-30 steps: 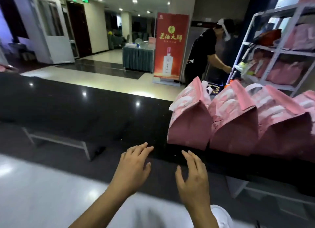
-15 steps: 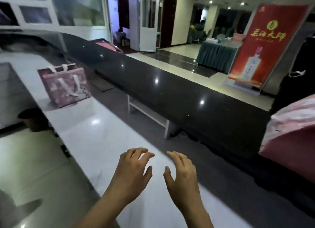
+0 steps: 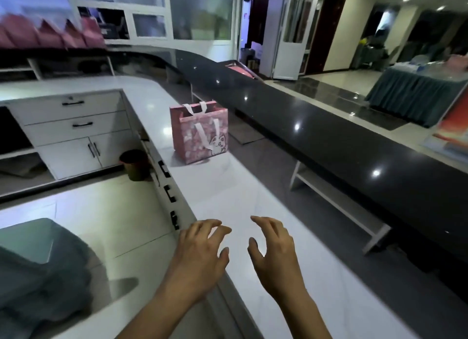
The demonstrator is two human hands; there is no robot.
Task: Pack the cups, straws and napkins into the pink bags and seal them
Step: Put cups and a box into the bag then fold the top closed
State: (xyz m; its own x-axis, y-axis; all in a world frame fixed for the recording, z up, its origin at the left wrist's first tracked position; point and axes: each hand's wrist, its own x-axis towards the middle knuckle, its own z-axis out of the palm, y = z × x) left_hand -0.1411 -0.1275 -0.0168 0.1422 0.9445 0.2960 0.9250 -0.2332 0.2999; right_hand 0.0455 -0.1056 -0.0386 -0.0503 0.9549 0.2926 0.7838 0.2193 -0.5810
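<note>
One pink bag (image 3: 200,132), two empty hands (image 3: 238,257)

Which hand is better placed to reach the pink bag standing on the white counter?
Left, marginally. The pink bag stands ahead and leftward, more in line with the left hand than the right hand. Both hold nothing.

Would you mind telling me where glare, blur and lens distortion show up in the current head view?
Head view: ceiling-light glare spots the black counter; the far-left row of pink bags is smeared; the white worktop bows from wide-angle distortion; the pink cat bag and both hands stay fairly sharp.
</note>
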